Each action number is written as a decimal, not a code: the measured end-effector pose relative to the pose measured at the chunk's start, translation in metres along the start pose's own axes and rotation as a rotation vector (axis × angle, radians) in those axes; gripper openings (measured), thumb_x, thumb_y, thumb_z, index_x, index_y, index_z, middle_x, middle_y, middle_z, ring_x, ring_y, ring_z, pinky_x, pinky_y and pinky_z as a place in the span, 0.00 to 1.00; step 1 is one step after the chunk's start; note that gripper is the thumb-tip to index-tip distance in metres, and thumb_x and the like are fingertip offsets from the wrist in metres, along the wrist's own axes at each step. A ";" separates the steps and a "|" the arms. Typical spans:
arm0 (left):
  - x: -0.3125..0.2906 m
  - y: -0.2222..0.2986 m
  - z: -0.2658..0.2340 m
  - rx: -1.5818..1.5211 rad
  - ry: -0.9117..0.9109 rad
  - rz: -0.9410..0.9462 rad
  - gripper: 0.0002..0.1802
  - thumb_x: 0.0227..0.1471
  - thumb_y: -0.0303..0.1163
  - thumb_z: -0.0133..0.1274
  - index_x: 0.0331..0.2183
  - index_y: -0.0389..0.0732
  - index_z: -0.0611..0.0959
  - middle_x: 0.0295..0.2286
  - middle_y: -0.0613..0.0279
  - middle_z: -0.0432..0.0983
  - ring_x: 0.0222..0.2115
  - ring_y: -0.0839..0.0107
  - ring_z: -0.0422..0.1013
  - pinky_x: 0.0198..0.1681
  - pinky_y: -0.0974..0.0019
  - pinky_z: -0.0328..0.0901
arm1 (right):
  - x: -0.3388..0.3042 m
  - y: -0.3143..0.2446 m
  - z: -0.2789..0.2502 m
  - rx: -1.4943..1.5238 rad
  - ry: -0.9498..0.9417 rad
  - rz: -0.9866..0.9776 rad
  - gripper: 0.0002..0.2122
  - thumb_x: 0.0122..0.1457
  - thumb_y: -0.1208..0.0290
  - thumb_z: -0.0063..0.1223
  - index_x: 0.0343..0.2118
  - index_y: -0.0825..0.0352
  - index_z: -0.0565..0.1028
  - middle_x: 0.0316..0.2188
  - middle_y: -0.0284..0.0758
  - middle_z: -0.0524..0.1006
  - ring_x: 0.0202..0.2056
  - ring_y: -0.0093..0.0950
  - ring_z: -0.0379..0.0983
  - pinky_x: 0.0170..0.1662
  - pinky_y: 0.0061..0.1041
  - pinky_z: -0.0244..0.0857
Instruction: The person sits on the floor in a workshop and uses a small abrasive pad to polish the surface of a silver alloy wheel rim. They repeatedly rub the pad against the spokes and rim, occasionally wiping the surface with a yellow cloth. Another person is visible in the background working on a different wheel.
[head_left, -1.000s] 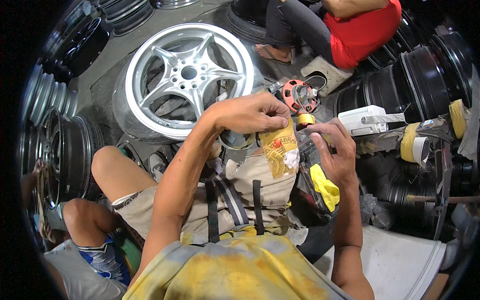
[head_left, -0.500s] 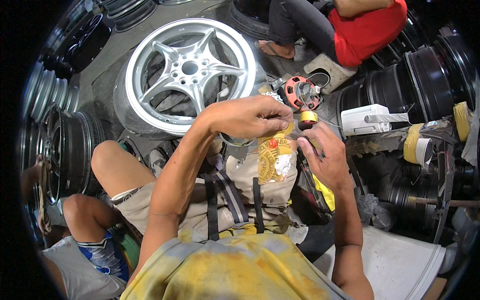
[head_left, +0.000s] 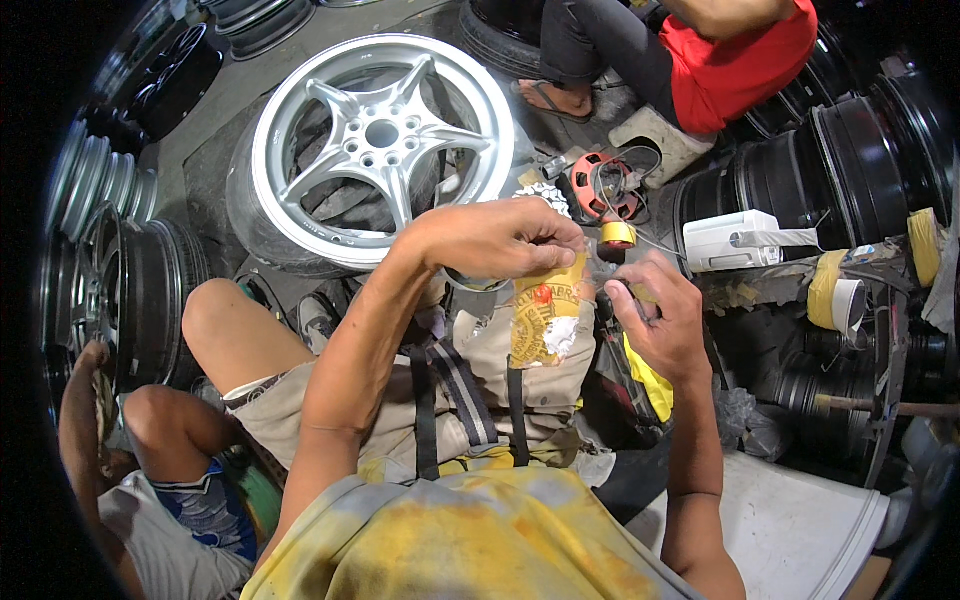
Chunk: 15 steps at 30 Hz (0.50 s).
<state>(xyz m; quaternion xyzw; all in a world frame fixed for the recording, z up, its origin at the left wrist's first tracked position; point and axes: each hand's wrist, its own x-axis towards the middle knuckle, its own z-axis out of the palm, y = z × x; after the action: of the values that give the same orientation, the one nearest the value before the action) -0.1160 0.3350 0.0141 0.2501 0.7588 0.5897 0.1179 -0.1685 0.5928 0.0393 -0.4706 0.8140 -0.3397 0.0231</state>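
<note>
Biggest thing near me is a silver wheel (head_left: 440, 142), lying face up across the upper left and top middle of the frame, just past my left wrist. My left hand (head_left: 520, 235) is up near the middle, fingers folded over and pinching the top end of a yellow paper (head_left: 540, 305). My right hand (head_left: 660, 305) sits right of centre, half curled, with thumb and fingertips bunched close together. Can't tell if there's anything between them.

The paper hangs just below my left hand, long side running down the frame towards my lap, with a white torn-looking patch low on its face. My left is obviously nearer since it's holding the thing. What counts, I reckon, is the narrow gap on the other side: my right fingertips are just beside the paper's right edge, about level with its upper half.

Stuff I can't make out: my left wrist and hand cover a bit of the wheel's lower rim, and the person in the red top (head_left: 740, 70) is cut off at the top of the frame. The paper's top end is tucked under my fingers. Something see-through may be between my hands, too faint to call.
</note>
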 end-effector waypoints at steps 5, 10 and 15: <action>-0.003 0.001 0.003 -0.022 0.055 -0.062 0.14 0.65 0.34 0.49 0.38 0.31 0.79 0.24 0.62 0.71 0.27 0.77 0.63 0.31 0.67 0.63 | 0.000 0.002 0.011 -0.032 0.020 -0.062 0.05 0.56 0.77 0.60 0.33 0.71 0.76 0.27 0.38 0.73 0.25 0.31 0.69 0.28 0.27 0.63; -0.001 -0.010 0.007 -0.030 0.047 0.048 0.15 0.66 0.36 0.49 0.39 0.32 0.79 0.24 0.64 0.71 0.27 0.77 0.64 0.32 0.67 0.63 | -0.008 0.005 0.002 0.066 -0.081 0.049 0.06 0.56 0.76 0.61 0.32 0.71 0.75 0.26 0.39 0.71 0.26 0.37 0.71 0.31 0.32 0.66; -0.006 -0.005 -0.002 -0.009 0.061 -0.088 0.14 0.65 0.35 0.49 0.38 0.32 0.79 0.25 0.61 0.73 0.28 0.75 0.65 0.33 0.66 0.64 | -0.009 0.007 -0.004 0.044 -0.053 0.081 0.05 0.55 0.77 0.60 0.31 0.71 0.76 0.25 0.38 0.71 0.25 0.36 0.70 0.30 0.31 0.64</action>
<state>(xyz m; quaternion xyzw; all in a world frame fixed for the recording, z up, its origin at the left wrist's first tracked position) -0.1135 0.3290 0.0089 0.1977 0.7698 0.5946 0.1217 -0.1702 0.6038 0.0359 -0.4457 0.8238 -0.3436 0.0688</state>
